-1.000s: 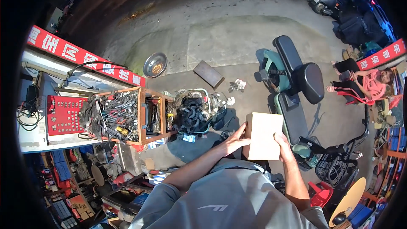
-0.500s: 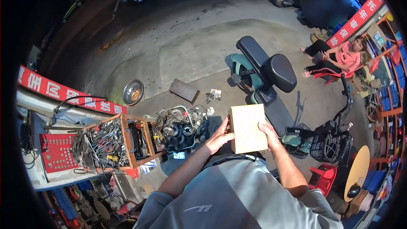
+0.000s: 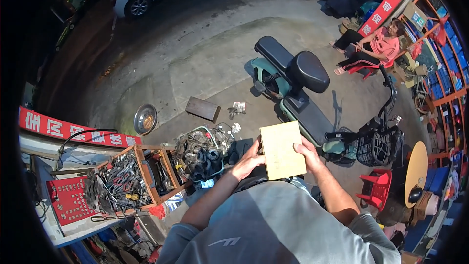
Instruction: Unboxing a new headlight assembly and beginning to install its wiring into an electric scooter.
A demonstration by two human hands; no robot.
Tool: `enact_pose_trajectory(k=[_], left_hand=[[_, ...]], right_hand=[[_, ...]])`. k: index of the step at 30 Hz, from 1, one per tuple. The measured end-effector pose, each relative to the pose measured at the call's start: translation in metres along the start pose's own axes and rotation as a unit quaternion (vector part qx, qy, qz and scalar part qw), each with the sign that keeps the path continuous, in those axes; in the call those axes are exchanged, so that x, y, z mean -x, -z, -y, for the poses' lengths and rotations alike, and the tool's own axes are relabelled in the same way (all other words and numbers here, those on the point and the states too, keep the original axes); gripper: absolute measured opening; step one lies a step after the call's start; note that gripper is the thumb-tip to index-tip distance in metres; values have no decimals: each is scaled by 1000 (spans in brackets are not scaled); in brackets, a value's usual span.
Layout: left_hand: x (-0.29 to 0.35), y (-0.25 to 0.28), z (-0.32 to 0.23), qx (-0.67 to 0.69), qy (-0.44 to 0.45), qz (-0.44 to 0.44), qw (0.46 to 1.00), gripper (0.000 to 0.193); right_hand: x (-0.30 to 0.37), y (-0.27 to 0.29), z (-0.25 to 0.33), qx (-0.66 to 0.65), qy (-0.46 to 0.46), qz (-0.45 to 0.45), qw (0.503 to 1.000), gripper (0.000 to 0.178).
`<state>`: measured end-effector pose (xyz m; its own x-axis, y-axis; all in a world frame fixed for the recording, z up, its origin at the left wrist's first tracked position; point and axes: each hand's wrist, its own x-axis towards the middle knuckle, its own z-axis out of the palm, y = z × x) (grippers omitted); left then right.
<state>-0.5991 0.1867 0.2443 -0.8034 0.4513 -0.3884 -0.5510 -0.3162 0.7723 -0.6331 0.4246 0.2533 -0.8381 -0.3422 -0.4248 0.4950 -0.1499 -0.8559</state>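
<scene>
Between my two hands, just in front of my waist, is a yellow-tan cardboard box (image 3: pixel 283 150), its broad face turned up. My left hand (image 3: pixel 249 161) supports its left side, with part of the fingers hidden by the box. On the opposite edge, my right hand (image 3: pixel 309 153) grips with the thumb laid over the top face. Faint markings show on the box, and I see no opening in it. Beyond it stands a green electric scooter (image 3: pixel 308 112) with black seats.
A wooden tool drawer (image 3: pixel 122 181) full of hand tools and a heap of greasy parts (image 3: pixel 202 151) lie left. A metal basin (image 3: pixel 145 119) and dark block (image 3: pixel 202 109) rest on the floor. Right are a red stool (image 3: pixel 376 188), a round board (image 3: pixel 415 173) and a seated person (image 3: pixel 373 49).
The view has shifted, so the surroundings sit differently in it. The box has tilted slightly and its top face shows more squarely. Both hands keep hold of it.
</scene>
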Motion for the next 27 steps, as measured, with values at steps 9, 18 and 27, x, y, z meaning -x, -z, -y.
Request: enact_pose_trajectory(k=[9, 18, 27], left_hand=[[21, 28, 29, 108, 23, 45, 993, 74], [16, 30, 52, -60, -103, -42, 992, 89], [19, 21, 27, -396, -213, -137, 882, 21]], right_hand=[[30, -2, -30, -65, -26, -38, 997, 65], [33, 6, -58, -100, -24, -63, 993, 68], [19, 3, -65, -153, -76, -57, 984, 64]])
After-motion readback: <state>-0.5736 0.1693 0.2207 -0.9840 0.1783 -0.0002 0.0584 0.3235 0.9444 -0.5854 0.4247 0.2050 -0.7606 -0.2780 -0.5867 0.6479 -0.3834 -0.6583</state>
